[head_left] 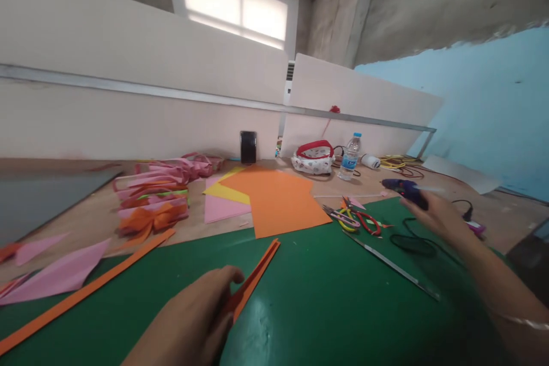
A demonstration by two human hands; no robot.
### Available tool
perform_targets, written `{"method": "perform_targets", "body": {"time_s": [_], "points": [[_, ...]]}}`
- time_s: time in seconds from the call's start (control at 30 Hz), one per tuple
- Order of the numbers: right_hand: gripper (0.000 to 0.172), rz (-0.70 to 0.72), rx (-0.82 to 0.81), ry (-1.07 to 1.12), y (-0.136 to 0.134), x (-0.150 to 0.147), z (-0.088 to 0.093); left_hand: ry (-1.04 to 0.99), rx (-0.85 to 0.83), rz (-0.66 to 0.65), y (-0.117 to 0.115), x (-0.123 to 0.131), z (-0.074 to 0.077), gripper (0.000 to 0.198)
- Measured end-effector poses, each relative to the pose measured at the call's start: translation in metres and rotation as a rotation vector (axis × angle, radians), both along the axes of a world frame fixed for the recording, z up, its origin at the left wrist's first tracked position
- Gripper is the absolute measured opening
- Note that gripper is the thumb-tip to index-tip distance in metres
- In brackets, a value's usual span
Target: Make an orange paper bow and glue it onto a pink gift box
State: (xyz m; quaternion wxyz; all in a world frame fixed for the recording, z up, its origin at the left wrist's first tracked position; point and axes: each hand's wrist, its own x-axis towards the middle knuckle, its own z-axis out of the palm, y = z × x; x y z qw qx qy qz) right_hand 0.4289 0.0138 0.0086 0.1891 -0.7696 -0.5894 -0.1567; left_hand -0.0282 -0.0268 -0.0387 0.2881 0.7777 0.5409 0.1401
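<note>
A folded orange paper strip (256,279) is pinched in my left hand (195,314), its far end pointing up and away over the green mat (309,297). Off to the right, my right hand (433,214) is wrapped around a dark blue glue gun (405,190) whose nozzle points left. The gun's black cord (414,243) loops on the mat below it. Between the hands lie pliers with red handles (369,223), a yellow-handled tool (348,220) and a clear glue stick (397,266). Orange paper sheets (285,200) lie beyond my left hand.
Pink and orange paper strips and bows (158,194) are heaped at the left, near a long orange strip (86,291). Along the back stand a phone (248,147), a white pouch (314,160) and a water bottle (350,157). Yellow cables (394,163) lie at the back right.
</note>
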Motion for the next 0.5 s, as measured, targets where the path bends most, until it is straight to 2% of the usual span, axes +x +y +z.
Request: {"method": "perform_targets", "body": {"time_s": [0.07,0.13,0.2,0.27,0.37,0.5], "points": [[0.029,0.126,-0.037,0.100,-0.028,-0.026,0.000,0.026,-0.004,-0.003,-0.003,0.004,0.004,0.027],[0.029,0.446,-0.112,0.328,-0.055,-0.063,-0.004,0.038,0.009,-0.020,-0.006,0.006,0.006,0.030],[0.034,0.721,-0.132,0.389,-0.078,-0.106,-0.009,0.035,0.023,-0.033,-0.008,0.006,0.007,0.031],[0.040,0.912,-0.145,0.392,-0.090,-0.147,-0.012,0.023,0.034,-0.039,-0.008,0.004,0.005,0.026],[0.041,0.991,-0.177,0.435,-0.088,-0.186,-0.014,-0.036,0.026,-0.021,-0.006,0.002,0.003,0.024],[0.046,0.951,-0.149,0.334,-0.068,-0.197,-0.018,-0.117,0.032,0.014,-0.007,0.000,0.001,0.029]]}}
